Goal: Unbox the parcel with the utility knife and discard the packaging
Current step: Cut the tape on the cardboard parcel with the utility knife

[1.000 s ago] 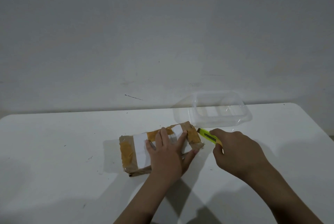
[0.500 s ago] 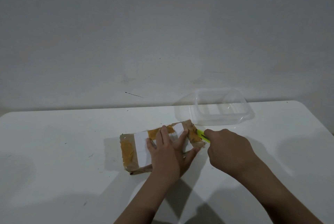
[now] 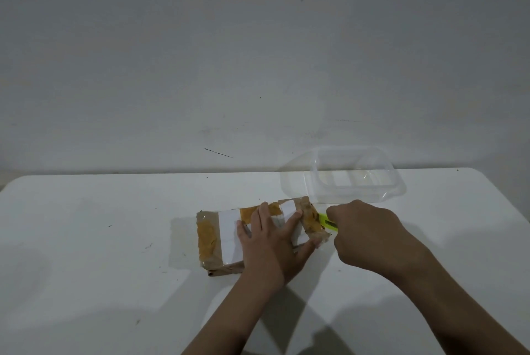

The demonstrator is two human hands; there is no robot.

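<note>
Since 0.5 s ago the utility knife (image 3: 327, 222) has slid a bit toward the near edge along the parcel's right end, w/ more of its yellow-green body showing past the fist; parcel and left hand unchanged. Right hand (image 3: 370, 235) comes in from the near right corner of the table (image 3: 86, 254), curled tight around the knife, tip touching the parcel's right end; blade itself too small to make out. Left hand (image 3: 272, 243) lies flat on the parcel (image 3: 218, 235), fingers spread, pressing down on the right half. Parcel = brown paper w/ white labels & orange-brown tape, lying approx mid-table. Beyond it, by the far edge right of centre, a clear plastic container (image 3: 355, 175), just apart from the parcel's far right corner.
</note>
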